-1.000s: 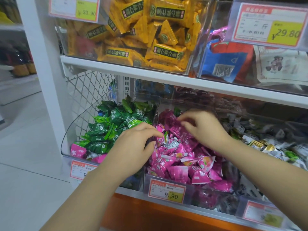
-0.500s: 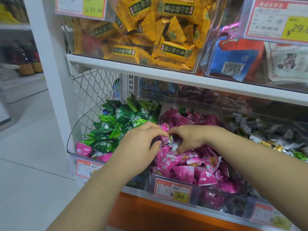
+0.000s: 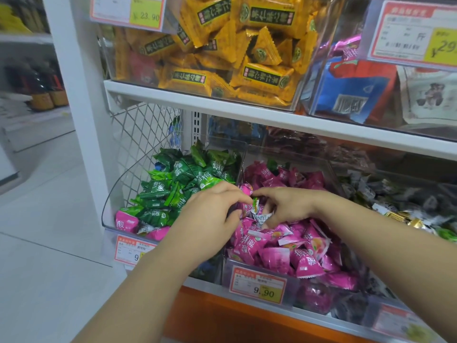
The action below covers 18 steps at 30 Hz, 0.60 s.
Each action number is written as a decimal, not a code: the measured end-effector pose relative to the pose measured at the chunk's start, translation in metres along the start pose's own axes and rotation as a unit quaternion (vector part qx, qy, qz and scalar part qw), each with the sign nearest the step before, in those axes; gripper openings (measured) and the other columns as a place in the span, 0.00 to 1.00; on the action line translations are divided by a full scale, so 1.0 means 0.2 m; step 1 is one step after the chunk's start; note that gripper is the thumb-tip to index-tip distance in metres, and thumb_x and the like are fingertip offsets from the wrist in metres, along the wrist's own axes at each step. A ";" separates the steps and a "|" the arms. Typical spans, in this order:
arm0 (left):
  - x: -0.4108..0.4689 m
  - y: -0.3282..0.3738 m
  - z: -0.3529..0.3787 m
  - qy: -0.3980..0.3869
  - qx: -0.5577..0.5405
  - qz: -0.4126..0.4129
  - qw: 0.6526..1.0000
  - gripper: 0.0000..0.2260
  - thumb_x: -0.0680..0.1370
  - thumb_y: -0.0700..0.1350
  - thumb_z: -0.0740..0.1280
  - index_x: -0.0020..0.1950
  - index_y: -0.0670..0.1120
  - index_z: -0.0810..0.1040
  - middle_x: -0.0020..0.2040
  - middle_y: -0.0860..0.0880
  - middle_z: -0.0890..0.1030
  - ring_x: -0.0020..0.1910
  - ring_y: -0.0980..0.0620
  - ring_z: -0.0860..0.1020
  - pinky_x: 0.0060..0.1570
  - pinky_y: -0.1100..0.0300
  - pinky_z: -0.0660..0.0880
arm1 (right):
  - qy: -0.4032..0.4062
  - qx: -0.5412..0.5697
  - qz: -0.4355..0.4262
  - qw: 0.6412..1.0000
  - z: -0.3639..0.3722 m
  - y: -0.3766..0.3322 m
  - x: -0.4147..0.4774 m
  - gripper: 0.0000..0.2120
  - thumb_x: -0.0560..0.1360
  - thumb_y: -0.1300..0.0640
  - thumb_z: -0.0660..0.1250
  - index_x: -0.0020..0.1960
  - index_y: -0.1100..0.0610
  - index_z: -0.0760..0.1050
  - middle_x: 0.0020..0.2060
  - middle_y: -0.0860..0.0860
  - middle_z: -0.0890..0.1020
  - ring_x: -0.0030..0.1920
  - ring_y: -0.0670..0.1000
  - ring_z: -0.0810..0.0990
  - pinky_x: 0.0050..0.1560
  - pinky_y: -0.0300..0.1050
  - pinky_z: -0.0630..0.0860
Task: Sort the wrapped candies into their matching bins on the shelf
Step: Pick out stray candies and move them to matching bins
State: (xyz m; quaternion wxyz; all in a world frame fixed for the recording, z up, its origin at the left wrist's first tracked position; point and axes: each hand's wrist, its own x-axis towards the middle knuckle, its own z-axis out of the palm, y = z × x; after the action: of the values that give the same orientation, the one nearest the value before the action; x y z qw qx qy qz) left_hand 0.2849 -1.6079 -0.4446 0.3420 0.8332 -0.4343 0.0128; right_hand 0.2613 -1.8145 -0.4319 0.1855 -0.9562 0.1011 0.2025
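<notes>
— Shop shelving fills the view. What sits nearest the person?
— At 6 o'clock a price tag fronts the pink bin, which is heaped with pink candies. Above the heap, the left hand and right hand meet round a green-and-white stray candy lying on the pile.
— How would it handle?
— It is probably light and crinkly, slippery film over a small hard centre. A crimped wrapper end looks the surest hold.
— And the fingers?
— The right hand's fingers are curled, thumb and forefinger pinching the stray. The left hand's fingers are bent close together, tips touching it; whether they grip anything cannot be told.
— Further back?
— At 9 o'clock of the hands stands the green bin, holding green candies with pink strays at its front. At 12 o'clock, on the upper shelf, sit yellow packets.
</notes>
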 end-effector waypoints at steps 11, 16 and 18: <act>-0.01 0.00 0.00 0.003 0.005 0.005 1.000 0.13 0.78 0.43 0.64 0.60 0.55 0.78 0.54 0.64 0.70 0.58 0.58 0.72 0.66 0.52 0.65 | 0.026 -0.009 0.015 1.000 0.02 -0.04 0.05 0.35 0.70 0.62 0.72 0.72 0.55 0.60 0.55 0.56 0.79 0.40 0.51 0.76 0.37 0.41 0.73; 0.00 0.00 0.00 0.001 0.002 0.007 1.000 0.13 0.79 0.43 0.63 0.60 0.55 0.78 0.54 0.64 0.70 0.59 0.58 0.72 0.66 0.53 0.65 | 0.092 0.040 -0.001 0.995 0.04 -0.02 0.03 0.26 0.68 0.64 0.74 0.63 0.59 0.69 0.43 0.51 0.80 0.38 0.49 0.78 0.35 0.39 0.74; 0.00 0.00 -0.01 0.001 0.004 0.009 1.000 0.13 0.78 0.43 0.63 0.60 0.55 0.78 0.54 0.64 0.70 0.58 0.59 0.72 0.66 0.53 0.65 | 0.147 0.077 -0.012 0.986 0.04 0.00 0.01 0.23 0.68 0.65 0.74 0.60 0.59 0.70 0.44 0.53 0.82 0.37 0.49 0.79 0.34 0.38 0.74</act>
State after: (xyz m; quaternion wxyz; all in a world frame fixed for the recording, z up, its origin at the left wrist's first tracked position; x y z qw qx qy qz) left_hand 0.2860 -1.6070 -0.4442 0.3386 0.8307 -0.4415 0.0181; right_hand 0.2596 -1.8120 -0.4394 0.2439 -0.9597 0.1305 0.0493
